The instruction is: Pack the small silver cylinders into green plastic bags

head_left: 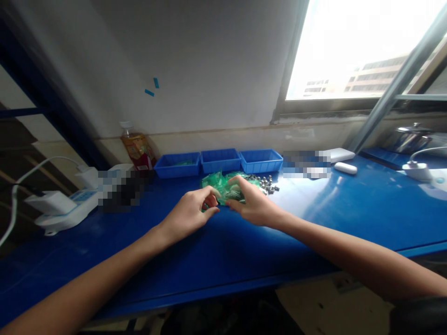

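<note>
My left hand is at the left front edge of a pile of small green plastic bags. Its fingers are curled, with the thumb apart from them, and a tiny dark spot by the fingertips is too small to name. Over the right part of the pile is my right hand, thumb and fingers apart, with fingertips at the green plastic. Beyond it, several small metal fittings lie loose on the blue table; the hand hides part of them.
Three blue bins stand behind the pile: the left bin has something green inside, beside a middle bin and a right bin. A bottle and power strip are left. A white case and a pot are right.
</note>
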Available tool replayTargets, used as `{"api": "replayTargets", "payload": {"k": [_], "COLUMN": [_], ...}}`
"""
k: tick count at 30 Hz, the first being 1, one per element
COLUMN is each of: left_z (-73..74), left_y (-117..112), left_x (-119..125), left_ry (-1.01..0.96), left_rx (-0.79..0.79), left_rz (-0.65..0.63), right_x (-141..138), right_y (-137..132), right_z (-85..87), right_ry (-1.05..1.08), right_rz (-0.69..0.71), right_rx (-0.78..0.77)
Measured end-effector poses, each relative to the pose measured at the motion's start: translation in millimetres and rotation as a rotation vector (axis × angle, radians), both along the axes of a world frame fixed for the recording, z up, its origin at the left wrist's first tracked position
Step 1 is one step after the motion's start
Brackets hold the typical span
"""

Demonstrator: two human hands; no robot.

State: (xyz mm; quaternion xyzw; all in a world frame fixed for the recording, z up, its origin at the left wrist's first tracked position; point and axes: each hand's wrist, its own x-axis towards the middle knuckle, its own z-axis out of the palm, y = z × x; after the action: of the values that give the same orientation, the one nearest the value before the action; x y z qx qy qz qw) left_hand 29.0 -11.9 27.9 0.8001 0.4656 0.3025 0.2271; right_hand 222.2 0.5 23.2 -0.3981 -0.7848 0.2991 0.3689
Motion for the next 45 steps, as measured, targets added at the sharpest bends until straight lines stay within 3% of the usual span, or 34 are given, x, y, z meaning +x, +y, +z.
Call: {"api": "replayTargets", "payload": {"k": [13, 21, 30, 39, 45], "left_z": [1.9, 1.1, -8.2, -5.1, -4.9], "left_y": [0.1, -0.8, 11.9, 7.2, 7.5], "left_x": [-1.8, -1.4, -3.7, 1.5, 1.7], "left_ry": [0.142, 0.107, -0.083, -0.264, -0.317], "left_rx": [0.042, -0.001, -0.369, -0.545, -0.55], "left_rz": [-0.073, -0.061, -0.125, -0.037, -0.031], "right_x": [2.5, 1.9, -1.5, -5.5, -7.4], "right_y": [-1.8, -3.0, -7.2, -11.8, -9.6], "right_z": [3.4, 2.8, 2.9, -1.8, -2.5], "right_ry": [-0.048, -0.083, -0.151, -0.093, -0.024], "right_rz": [0.159, 0.167, 0.144, 0.147, 0.019], "right_rx": [-0.113, -0.112, 0.05, 0.052, 0.078]}}
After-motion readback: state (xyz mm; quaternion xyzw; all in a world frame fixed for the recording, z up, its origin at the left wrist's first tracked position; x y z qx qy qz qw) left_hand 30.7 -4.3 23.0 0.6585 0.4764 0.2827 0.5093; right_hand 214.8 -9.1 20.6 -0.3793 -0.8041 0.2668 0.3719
